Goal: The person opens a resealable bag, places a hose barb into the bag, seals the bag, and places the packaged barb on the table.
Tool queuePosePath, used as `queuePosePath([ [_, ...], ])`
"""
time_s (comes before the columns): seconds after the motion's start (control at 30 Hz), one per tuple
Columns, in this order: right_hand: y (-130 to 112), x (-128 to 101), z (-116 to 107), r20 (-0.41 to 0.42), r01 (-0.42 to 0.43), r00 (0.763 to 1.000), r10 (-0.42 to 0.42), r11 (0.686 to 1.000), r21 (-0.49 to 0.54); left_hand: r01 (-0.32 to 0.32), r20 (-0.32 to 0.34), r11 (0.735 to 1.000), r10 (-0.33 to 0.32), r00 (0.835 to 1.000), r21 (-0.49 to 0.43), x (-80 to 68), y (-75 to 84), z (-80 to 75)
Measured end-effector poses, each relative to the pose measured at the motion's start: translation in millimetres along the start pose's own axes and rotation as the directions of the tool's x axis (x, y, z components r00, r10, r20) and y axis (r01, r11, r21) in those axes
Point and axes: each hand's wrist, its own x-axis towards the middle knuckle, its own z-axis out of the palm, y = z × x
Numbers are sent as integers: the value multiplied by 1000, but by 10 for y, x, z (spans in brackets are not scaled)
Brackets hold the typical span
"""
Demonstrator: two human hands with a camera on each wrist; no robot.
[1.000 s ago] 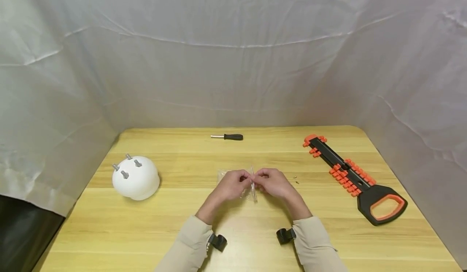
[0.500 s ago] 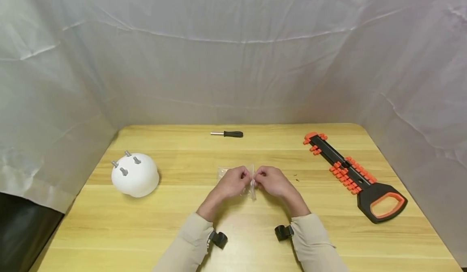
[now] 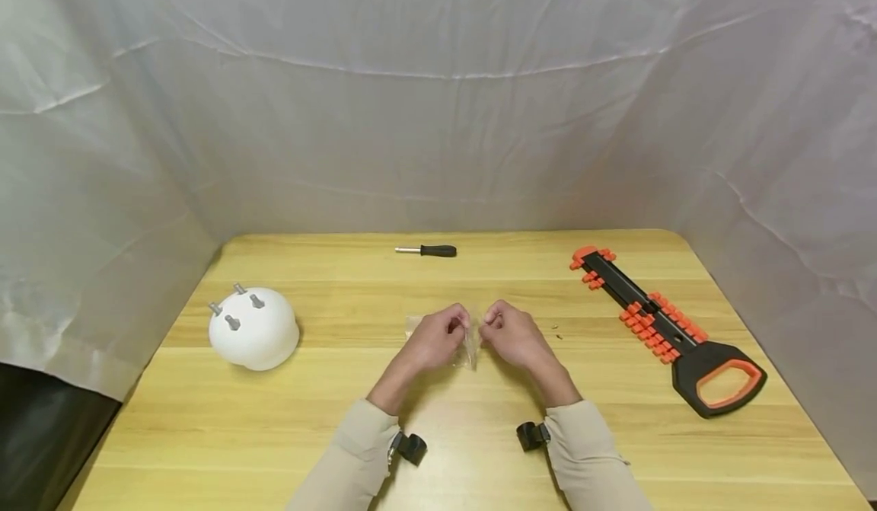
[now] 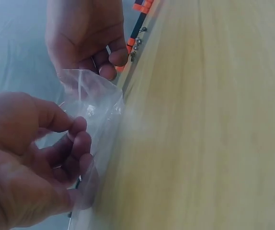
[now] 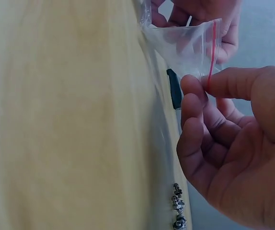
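A white pot (image 3: pixel 252 332) stands at the left of the table (image 3: pixel 205 427) with its 4 grey pegs (image 3: pixel 256 301) pointing up, which probably leaves them easy to reach. A flat piece of clear plastic (image 3: pixel 412 324) lies partly hidden beside the left hand (image 3: pixel 432 341), and behind it, at the far edge, a screwdriver (image 3: pixel 430 251) rests well out of the hands' way, its black handle to the right. The left hand is curled — thumb and forefinger meeting on the side of a small clear bag (image 3: pixel 467 351), the other fingers bent in loosely. The bag hangs between the 2 hands at the middle of the table, gripped from both sides, likely so that the thin film is steadied and its mouth can be worked. The right hand (image 3: pixel 514 337) pinches the bag by its red strip (image 5: pixel 211 52) between thumb and forefinger tips, with the remaining fingers bent and holding nothing. Just right of it lie small metal bits (image 5: pixel 178 206), perhaps set near for easy picking; their exact kind is hard to tell. Farthest right, a black-and-orange tool (image 3: pixel 647 309) lies slantwise, its looped handle nearest the person — apart from both hands.
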Motion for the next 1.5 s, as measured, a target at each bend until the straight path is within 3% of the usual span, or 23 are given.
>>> queuePosePath([
  [0.3,46,8,-18,8,56,998,-56,998,-22,80,-19,997,-80,997,-18,8,20,37],
  [0.8,106,15,-64,12,79,997,-79,993,-87,98,-27,994,-100,995,-47,6,-3,6],
  [1.03,129,15,-65,-5,51,999,-52,995,-83,52,-23,999,-51,998,11,10,-29,-7],
  [1.33,81,2,-62,-26,85,996,-88,992,-98,-9,46,1000,10,999,-24,2,-22,-30],
  [1.5,72,-9,-78,-22,88,996,-91,992,-95,-94,53,993,90,995,66,15,-10,6],
])
